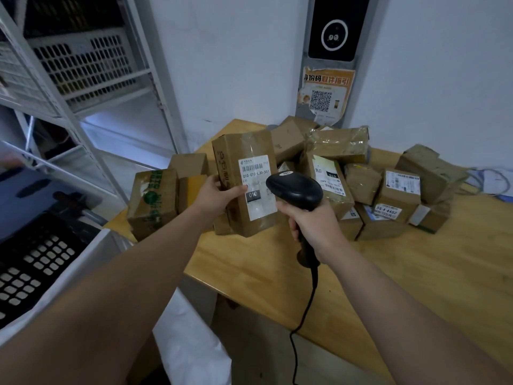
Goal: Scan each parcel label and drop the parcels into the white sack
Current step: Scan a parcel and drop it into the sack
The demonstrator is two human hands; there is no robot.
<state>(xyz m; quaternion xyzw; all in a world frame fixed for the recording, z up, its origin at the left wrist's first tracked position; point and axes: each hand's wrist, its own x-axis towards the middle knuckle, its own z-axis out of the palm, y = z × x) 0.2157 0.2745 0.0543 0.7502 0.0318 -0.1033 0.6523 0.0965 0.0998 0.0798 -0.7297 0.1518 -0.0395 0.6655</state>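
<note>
My left hand grips a tall brown cardboard parcel by its left side, holding it upright above the table with its white label facing me. My right hand holds a black corded barcode scanner whose head sits just in front of the label's right edge. Several more brown parcels lie piled on the wooden table. The white sack hangs below the table's front left corner, partly hidden by my left forearm.
A box with green print stands at the table's left corner. White metal shelving with perforated crates rises on the left, a black crate below it. A wall terminal with a QR poster stands behind the pile. Cables lie far right.
</note>
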